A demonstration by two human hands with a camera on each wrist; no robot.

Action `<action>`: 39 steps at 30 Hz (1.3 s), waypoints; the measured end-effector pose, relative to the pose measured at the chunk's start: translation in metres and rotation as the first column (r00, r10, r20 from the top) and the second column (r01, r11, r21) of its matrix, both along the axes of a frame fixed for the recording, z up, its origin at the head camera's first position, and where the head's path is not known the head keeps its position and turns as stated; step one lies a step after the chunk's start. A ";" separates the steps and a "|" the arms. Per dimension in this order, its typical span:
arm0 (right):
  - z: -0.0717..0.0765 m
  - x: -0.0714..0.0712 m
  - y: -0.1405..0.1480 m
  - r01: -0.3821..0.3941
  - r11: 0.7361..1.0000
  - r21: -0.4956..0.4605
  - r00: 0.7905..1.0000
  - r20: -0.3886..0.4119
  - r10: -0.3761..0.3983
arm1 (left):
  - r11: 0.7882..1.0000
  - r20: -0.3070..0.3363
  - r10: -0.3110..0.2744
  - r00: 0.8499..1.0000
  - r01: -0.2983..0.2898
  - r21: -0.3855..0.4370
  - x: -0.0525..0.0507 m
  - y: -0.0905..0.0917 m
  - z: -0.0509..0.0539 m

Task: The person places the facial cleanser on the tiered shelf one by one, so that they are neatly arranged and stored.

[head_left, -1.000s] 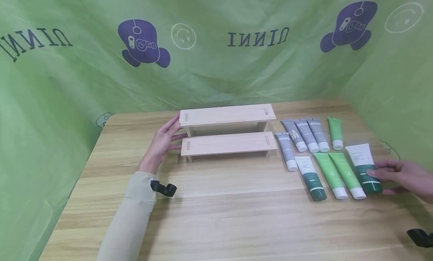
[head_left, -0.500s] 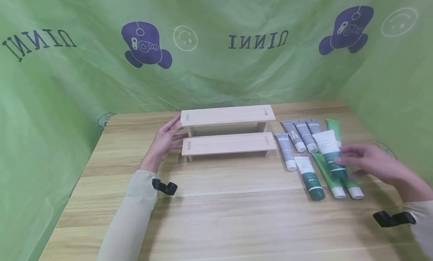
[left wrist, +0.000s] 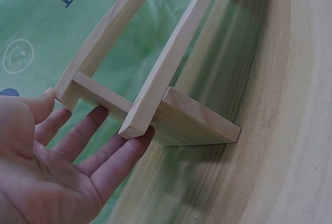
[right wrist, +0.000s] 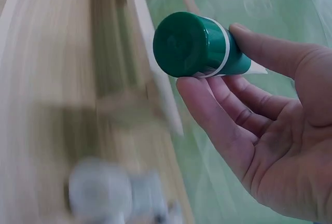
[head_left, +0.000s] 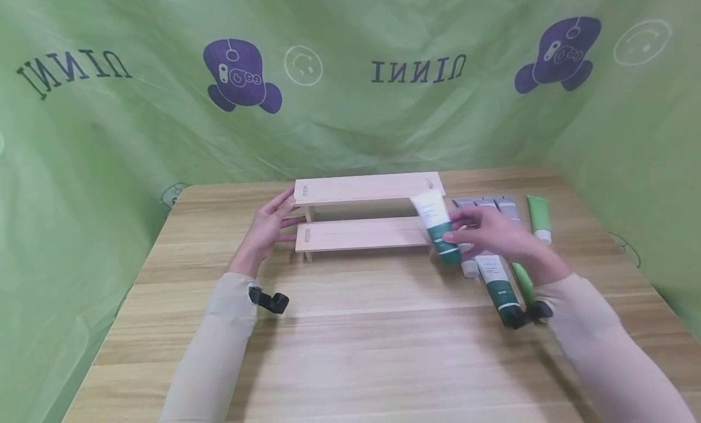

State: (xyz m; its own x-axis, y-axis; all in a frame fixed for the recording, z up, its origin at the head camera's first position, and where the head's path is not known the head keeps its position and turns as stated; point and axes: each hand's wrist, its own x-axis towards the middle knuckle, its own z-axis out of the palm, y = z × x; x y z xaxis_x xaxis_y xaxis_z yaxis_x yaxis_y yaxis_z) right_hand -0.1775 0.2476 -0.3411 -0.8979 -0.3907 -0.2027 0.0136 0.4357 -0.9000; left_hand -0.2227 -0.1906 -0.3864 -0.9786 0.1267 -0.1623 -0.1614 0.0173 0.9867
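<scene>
A two-tier wooden display rack [head_left: 361, 231] stands at the back middle of the table. My left hand [head_left: 265, 231] holds its left end; in the left wrist view the thumb touches the upper plank's end, and fingertips lie under the planks [left wrist: 161, 63]. My right hand [head_left: 487, 231] pinches a white-and-green squeeze tube [head_left: 432, 211] between thumb and fingers, in front of the rack's right end. The tube is tilted, its green cap [right wrist: 181, 45] toward me. Whether it touches the lower plank, I cannot tell.
Right of the rack lie several grey tubes [head_left: 509, 207], a small green tube [head_left: 539, 213], another white-and-green tube [head_left: 495, 283] and a partly hidden light green tube [head_left: 523, 280]. A green printed curtain [head_left: 350, 118] hangs behind the wooden table [head_left: 350, 350].
My right hand has lifted the white-and-green tube from the right end of the front row and carried it left, over the other tubes, to the rack. The left hand has stayed put.
</scene>
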 end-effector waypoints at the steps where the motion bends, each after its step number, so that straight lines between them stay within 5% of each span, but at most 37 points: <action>1: 0.001 -0.003 -0.010 -0.010 1.000 -0.011 1.000 0.000 0.010 | 1.000 0.003 0.001 1.000 -0.001 -0.001 0.000 0.000 0.000; 12: 0.012 -0.032 -0.101 -0.093 0.973 -0.213 0.995 -0.040 0.087 | 1.000 0.025 -0.008 1.000 0.007 0.013 0.000 0.002 0.000; 23: 0.026 -0.059 -0.157 -0.026 0.927 -0.373 0.997 -0.079 -0.004 | 1.000 0.032 0.013 0.999 -0.013 0.016 0.002 0.004 0.004; 33: 0.032 -0.073 -0.204 -0.064 0.918 -0.391 0.963 -0.264 -0.046 | 1.000 0.048 0.007 0.999 -0.008 0.012 0.001 0.002 0.004; 39: 0.025 -0.080 -0.224 -0.015 0.909 -0.416 0.952 -0.283 -0.114 | 1.000 0.046 0.008 0.999 -0.008 0.012 0.001 0.002 0.005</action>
